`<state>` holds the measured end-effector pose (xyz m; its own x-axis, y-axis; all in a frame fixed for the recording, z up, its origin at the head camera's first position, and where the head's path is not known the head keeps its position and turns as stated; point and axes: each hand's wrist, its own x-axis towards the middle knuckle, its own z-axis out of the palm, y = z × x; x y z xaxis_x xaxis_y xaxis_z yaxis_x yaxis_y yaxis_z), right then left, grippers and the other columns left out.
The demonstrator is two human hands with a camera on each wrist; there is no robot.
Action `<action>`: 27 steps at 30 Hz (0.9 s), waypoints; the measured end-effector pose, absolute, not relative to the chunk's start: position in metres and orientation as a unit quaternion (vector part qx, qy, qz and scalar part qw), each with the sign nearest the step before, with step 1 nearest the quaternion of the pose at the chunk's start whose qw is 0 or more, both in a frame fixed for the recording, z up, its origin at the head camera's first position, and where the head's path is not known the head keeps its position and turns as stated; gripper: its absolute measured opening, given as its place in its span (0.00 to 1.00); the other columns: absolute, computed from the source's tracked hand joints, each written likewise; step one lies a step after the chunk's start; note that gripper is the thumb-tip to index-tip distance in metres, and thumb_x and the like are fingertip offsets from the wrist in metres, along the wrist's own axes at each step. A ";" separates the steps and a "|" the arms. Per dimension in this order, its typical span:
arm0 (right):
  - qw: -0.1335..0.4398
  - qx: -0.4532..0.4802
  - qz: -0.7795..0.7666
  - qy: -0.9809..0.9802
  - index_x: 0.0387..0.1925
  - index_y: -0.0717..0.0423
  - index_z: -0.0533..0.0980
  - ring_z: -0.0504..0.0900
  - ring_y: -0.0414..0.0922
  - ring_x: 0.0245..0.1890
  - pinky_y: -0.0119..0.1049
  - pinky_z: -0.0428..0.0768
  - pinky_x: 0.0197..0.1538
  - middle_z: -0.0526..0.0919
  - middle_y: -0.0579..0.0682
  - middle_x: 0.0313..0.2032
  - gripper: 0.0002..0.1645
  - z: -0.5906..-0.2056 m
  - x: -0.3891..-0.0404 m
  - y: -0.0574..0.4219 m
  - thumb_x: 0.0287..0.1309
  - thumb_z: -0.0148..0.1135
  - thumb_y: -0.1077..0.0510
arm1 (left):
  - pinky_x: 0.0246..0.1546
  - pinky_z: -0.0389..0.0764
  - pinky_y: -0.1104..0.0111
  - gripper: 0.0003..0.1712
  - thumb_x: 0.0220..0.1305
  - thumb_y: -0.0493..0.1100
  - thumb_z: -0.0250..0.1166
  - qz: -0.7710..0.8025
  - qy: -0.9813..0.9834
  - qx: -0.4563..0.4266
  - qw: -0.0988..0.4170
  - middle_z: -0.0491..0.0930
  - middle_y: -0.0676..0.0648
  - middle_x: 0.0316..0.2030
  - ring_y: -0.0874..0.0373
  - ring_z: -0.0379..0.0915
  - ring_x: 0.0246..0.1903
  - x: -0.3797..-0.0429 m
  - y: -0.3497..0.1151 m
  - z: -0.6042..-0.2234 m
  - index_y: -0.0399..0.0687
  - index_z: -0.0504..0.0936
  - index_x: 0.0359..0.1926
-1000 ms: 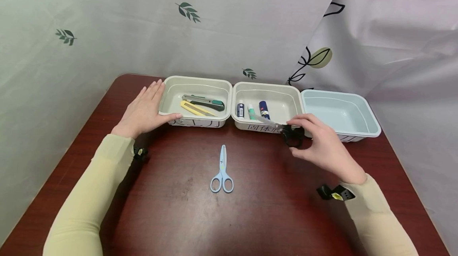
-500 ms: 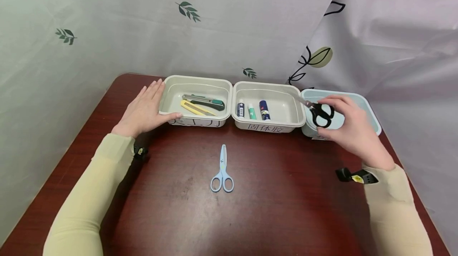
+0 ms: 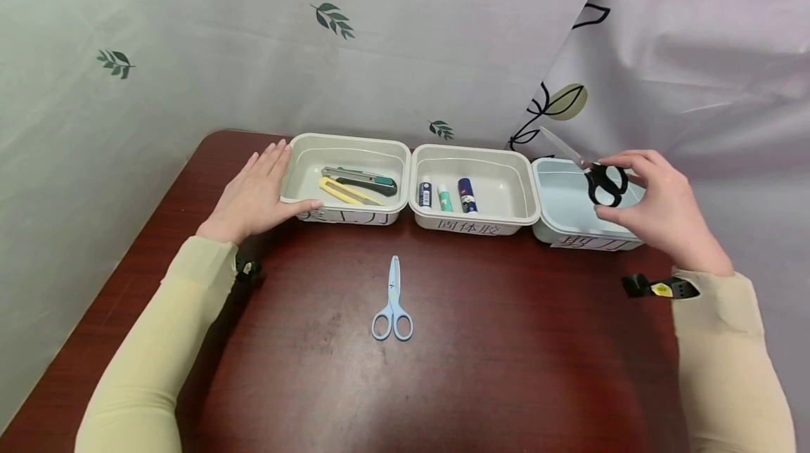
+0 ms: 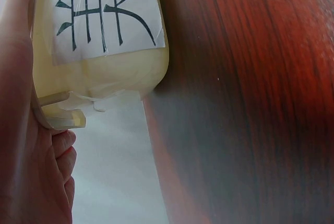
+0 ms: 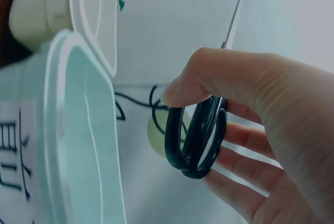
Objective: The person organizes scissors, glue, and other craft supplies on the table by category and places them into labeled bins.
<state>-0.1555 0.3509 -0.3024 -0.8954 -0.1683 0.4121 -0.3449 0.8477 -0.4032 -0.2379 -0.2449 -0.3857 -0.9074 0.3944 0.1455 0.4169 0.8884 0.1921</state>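
Black-handled scissors (image 3: pixel 604 184) are pinched by the handles between the thumb and fingers of my right hand (image 3: pixel 661 207), above the light-blue bin (image 3: pixel 560 231) at the right. Their blades point up and to the left. In the right wrist view the black handles (image 5: pixel 193 140) hang beside that bin's opening, apart from its rim. My left hand (image 3: pixel 253 193) rests against the left end of the left beige bin (image 3: pixel 399 212), fingers straight, thumb along the front rim. Light-blue scissors (image 3: pixel 393 305) lie on the table, blades pointing away from me.
Several utility knives, one a yellow cutter (image 3: pixel 344 191), lie in the left bin. The middle beige bin (image 3: pixel 519 217) holds a large glue stick (image 3: pixel 467 195) and two smaller tubes. All three bins stand in a row at the back of the dark red table (image 3: pixel 481 340), before a curtain.
My right hand has carried the black scissors rightward from the middle bin's front to above the light-blue bin. The left hand and the light-blue scissors have stayed in place.
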 end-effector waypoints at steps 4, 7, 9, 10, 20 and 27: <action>0.161 0.105 0.240 -0.951 0.58 0.54 0.81 0.74 0.31 0.49 0.15 0.66 0.53 0.75 0.50 0.54 0.40 -0.298 -0.158 0.363 0.38 0.83 0.68 | 0.76 0.36 0.54 0.67 0.61 0.77 0.59 -0.110 -0.970 -0.209 0.051 0.44 0.33 0.78 0.43 0.38 0.78 -0.238 -0.245 -0.385 0.33 0.44 0.80; 0.137 0.079 0.240 -0.958 0.59 0.52 0.80 0.71 0.23 0.44 0.16 0.66 0.51 0.74 0.51 0.55 0.39 -0.295 -0.161 0.372 0.41 0.82 0.65 | 0.76 0.36 0.54 0.67 0.61 0.77 0.59 -0.111 -0.971 -0.208 0.050 0.44 0.33 0.79 0.43 0.38 0.78 -0.237 -0.245 -0.385 0.33 0.44 0.80; 0.120 0.070 0.235 -0.962 0.60 0.54 0.79 0.78 0.33 0.48 0.20 0.67 0.50 0.73 0.54 0.56 0.39 -0.293 -0.163 0.377 0.43 0.82 0.64 | 0.76 0.36 0.54 0.67 0.61 0.77 0.59 -0.112 -0.970 -0.208 0.049 0.44 0.33 0.79 0.43 0.37 0.78 -0.237 -0.245 -0.385 0.33 0.44 0.80; 0.112 0.067 0.231 -0.964 0.61 0.55 0.78 0.79 0.37 0.50 0.25 0.69 0.51 0.73 0.56 0.57 0.39 -0.293 -0.164 0.380 0.43 0.81 0.64 | 0.76 0.36 0.54 0.67 0.61 0.77 0.59 -0.113 -0.970 -0.208 0.048 0.44 0.33 0.79 0.43 0.37 0.78 -0.237 -0.245 -0.385 0.33 0.44 0.80; 0.042 0.066 0.173 -0.982 0.59 0.64 0.77 0.75 0.69 0.49 0.62 0.68 0.50 0.71 0.69 0.57 0.39 -0.308 -0.174 0.404 0.42 0.81 0.62 | 0.76 0.37 0.53 0.67 0.61 0.77 0.59 -0.113 -0.970 -0.208 0.050 0.45 0.33 0.78 0.42 0.38 0.78 -0.237 -0.245 -0.384 0.32 0.45 0.80; -0.001 0.071 0.151 -0.986 0.58 0.65 0.78 0.71 0.70 0.53 0.64 0.68 0.52 0.72 0.72 0.56 0.37 -0.319 -0.178 0.418 0.42 0.80 0.61 | 0.76 0.41 0.50 0.67 0.61 0.77 0.59 -0.110 -0.970 -0.210 0.053 0.45 0.33 0.78 0.42 0.39 0.78 -0.238 -0.245 -0.385 0.32 0.45 0.79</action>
